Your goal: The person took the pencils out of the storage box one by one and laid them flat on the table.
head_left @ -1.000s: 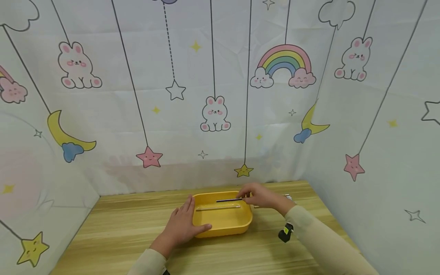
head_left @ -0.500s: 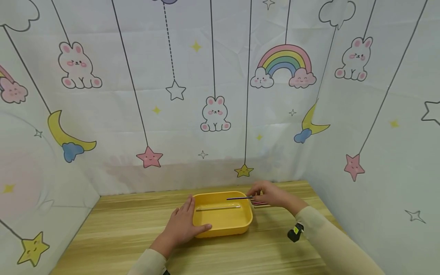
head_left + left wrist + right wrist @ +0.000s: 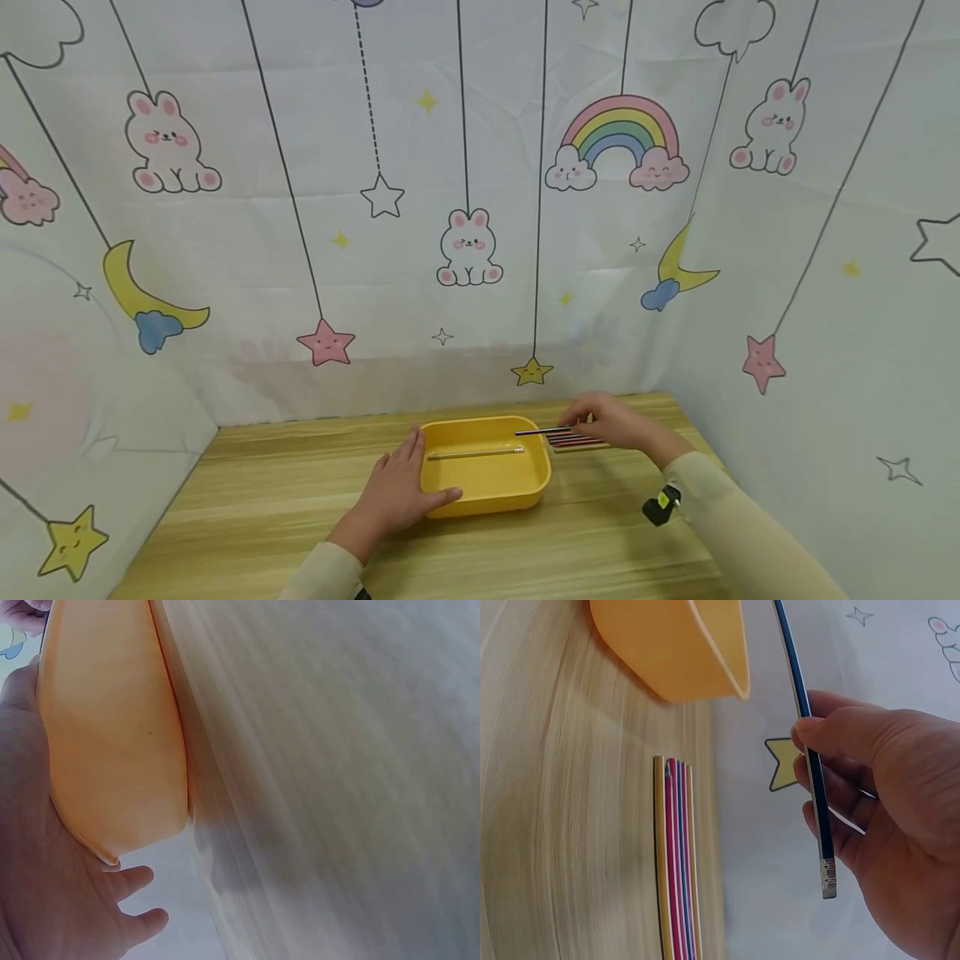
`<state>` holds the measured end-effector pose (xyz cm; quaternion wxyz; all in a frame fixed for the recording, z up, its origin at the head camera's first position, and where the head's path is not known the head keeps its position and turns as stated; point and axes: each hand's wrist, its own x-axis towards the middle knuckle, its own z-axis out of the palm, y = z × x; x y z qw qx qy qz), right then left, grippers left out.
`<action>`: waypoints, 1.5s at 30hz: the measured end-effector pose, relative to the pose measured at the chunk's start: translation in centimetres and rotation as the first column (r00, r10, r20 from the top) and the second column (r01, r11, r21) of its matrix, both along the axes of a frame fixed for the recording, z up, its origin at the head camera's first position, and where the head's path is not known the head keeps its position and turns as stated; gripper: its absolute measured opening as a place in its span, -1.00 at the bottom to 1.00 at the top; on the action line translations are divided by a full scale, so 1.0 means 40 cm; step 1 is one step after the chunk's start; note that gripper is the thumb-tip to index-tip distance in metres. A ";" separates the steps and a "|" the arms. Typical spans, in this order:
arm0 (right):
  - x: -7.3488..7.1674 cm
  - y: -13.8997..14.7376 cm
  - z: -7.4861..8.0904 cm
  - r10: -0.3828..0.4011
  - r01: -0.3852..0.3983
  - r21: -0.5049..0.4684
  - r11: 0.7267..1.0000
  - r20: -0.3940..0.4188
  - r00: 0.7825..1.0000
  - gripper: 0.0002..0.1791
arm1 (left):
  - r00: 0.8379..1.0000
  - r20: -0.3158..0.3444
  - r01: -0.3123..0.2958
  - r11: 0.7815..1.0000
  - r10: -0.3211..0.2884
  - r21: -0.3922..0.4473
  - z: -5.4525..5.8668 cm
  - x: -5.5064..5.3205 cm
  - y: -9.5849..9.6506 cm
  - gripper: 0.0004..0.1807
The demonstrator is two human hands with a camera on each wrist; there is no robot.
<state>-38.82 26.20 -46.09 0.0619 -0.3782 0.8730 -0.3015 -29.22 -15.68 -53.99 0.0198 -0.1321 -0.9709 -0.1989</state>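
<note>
A yellow plastic basin (image 3: pixel 483 507) stands on the table with one gold pencil (image 3: pixel 476 453) lying inside it. My left hand (image 3: pixel 397 487) rests on the basin's left end, fingers along the far-left rim and thumb over the front rim. In the left wrist view, its fingers (image 3: pixel 139 926) reach past the orange-looking basin wall. My right hand (image 3: pixel 611 422) pinches a dark blue pencil (image 3: pixel 802 697) between thumb and fingers, its eraser end toward the palm. That pencil is held above the table, beside the row of pencils (image 3: pixel 679 855), its other end over the basin's right rim.
The pencils in the row lie side by side, several in pink, blue and gold, right of the basin on the wood-patterned table (image 3: pixel 270 500). A white cloth backdrop (image 3: pixel 300 233) with printed bunnies and stars encloses the back and both sides.
My right hand has drawn the dark blue pencil rightward, from over the basin to above the row of pencils, uncovering more of the row. The left hand and basin stay put.
</note>
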 end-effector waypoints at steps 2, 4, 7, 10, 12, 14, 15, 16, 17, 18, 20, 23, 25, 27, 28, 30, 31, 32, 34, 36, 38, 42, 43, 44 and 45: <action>-0.002 0.010 -0.001 -0.010 0.010 0.003 1.000 0.008 1.000 -0.75 | 1.000 0.000 0.000 1.000 0.000 0.000 0.001 -0.001 0.000 0.44; -0.002 0.020 -0.002 -0.023 0.023 0.005 1.000 0.021 1.000 -0.74 | 1.000 0.002 0.001 1.000 -0.001 0.001 0.003 -0.001 0.000 0.45; -0.003 0.035 -0.003 -0.054 0.053 0.016 0.998 0.045 0.998 -0.74 | 1.000 0.003 0.001 1.000 -0.001 0.003 0.006 0.000 0.000 0.45; -0.004 0.051 -0.005 -0.070 0.069 0.025 0.997 0.060 0.996 -0.73 | 1.000 0.002 0.002 1.000 -0.002 0.002 0.007 0.000 -0.001 0.45; -0.004 0.061 -0.007 -0.075 0.073 0.031 0.997 0.060 0.995 -0.72 | 1.000 0.000 0.002 1.000 -0.002 0.001 0.008 0.000 -0.001 0.44; -0.005 0.070 -0.010 -0.073 0.072 0.030 0.997 0.059 0.996 -0.72 | 1.000 -0.003 0.001 1.000 -0.001 0.000 0.008 0.000 0.000 0.43; -0.006 0.075 -0.012 -0.075 0.073 0.030 0.997 0.060 0.995 -0.72 | 1.000 -0.003 0.000 1.000 0.000 0.002 0.008 0.000 0.000 0.43; -0.007 0.080 -0.014 -0.075 0.073 0.030 0.997 0.060 0.995 -0.72 | 1.000 -0.002 0.000 1.000 0.000 0.001 0.009 0.000 0.000 0.43; -0.008 0.084 -0.016 -0.076 0.074 0.031 0.997 0.061 0.995 -0.73 | 1.000 -0.001 0.000 1.000 0.000 0.002 0.009 0.001 0.000 0.42; -0.011 0.088 -0.018 -0.073 0.071 0.028 0.997 0.065 0.995 -0.74 | 1.000 -0.001 0.000 1.000 0.000 0.003 0.009 0.001 0.001 0.42; -0.014 0.095 -0.022 -0.066 0.064 0.025 0.998 0.061 0.996 -0.75 | 1.000 0.003 0.000 1.000 0.000 0.005 0.009 0.001 0.001 0.42; -0.019 0.103 -0.029 -0.072 0.071 0.020 0.997 0.068 0.995 -0.77 | 1.000 0.003 0.000 1.000 0.000 0.006 0.008 0.000 0.000 0.42; -0.021 0.108 -0.035 -0.075 0.074 0.020 0.997 0.065 0.995 -0.78 | 1.000 0.003 0.000 1.000 0.000 0.005 0.008 -0.001 0.000 0.42; -0.024 0.115 -0.043 -0.082 0.081 0.024 0.996 0.070 0.994 -0.78 | 1.000 0.003 0.001 1.000 -0.001 0.002 0.006 -0.002 0.000 0.42; -0.025 0.118 -0.046 -0.085 0.083 0.027 0.996 0.068 0.994 -0.78 | 1.000 0.005 0.001 1.000 -0.001 0.001 0.006 -0.002 0.000 0.42; -0.025 0.125 -0.052 -0.093 0.091 0.032 0.995 0.072 0.993 -0.78 | 1.000 0.009 0.002 1.000 -0.002 -0.001 0.005 -0.001 0.000 0.42; -0.025 0.128 -0.055 -0.095 0.093 0.033 0.995 0.071 0.993 -0.78 | 1.000 0.012 0.002 1.000 -0.002 0.000 0.006 -0.001 0.000 0.43; -0.025 0.130 -0.057 -0.097 0.095 0.031 0.995 0.076 0.992 -0.78 | 1.000 0.014 0.002 1.000 -0.002 0.001 0.006 -0.001 0.000 0.43; -0.023 0.135 -0.061 -0.103 0.101 0.026 0.995 0.085 0.991 -0.78 | 1.000 0.017 0.001 1.000 -0.001 0.005 0.007 0.001 -0.001 0.43; -0.022 0.137 -0.065 -0.106 0.104 0.021 0.994 0.086 0.991 -0.79 | 1.000 0.018 0.000 1.000 0.000 0.007 0.008 0.001 -0.001 0.44; -0.020 0.139 -0.069 -0.111 0.110 0.018 0.994 0.084 0.990 -0.79 | 1.000 0.015 0.000 1.000 -0.001 0.005 0.008 0.002 -0.001 0.44; -0.017 0.141 -0.086 -0.112 0.112 0.009 0.994 0.058 0.992 -0.79 | 1.000 0.014 0.003 1.000 -0.003 0.008 0.006 0.001 0.000 0.44; -0.016 0.142 -0.091 -0.111 0.111 0.001 0.994 0.057 0.992 -0.79 | 1.000 0.014 0.003 1.000 -0.003 0.009 0.006 0.001 0.000 0.44; -0.016 0.143 -0.097 -0.108 0.109 -0.006 0.994 0.051 0.993 -0.79 | 1.000 0.015 0.003 1.000 -0.003 0.011 0.005 0.001 -0.001 0.44; -0.017 0.144 -0.103 -0.101 0.102 -0.013 0.995 0.045 0.994 -0.78 | 1.000 0.015 0.003 1.000 -0.003 0.012 0.004 0.000 -0.001 0.44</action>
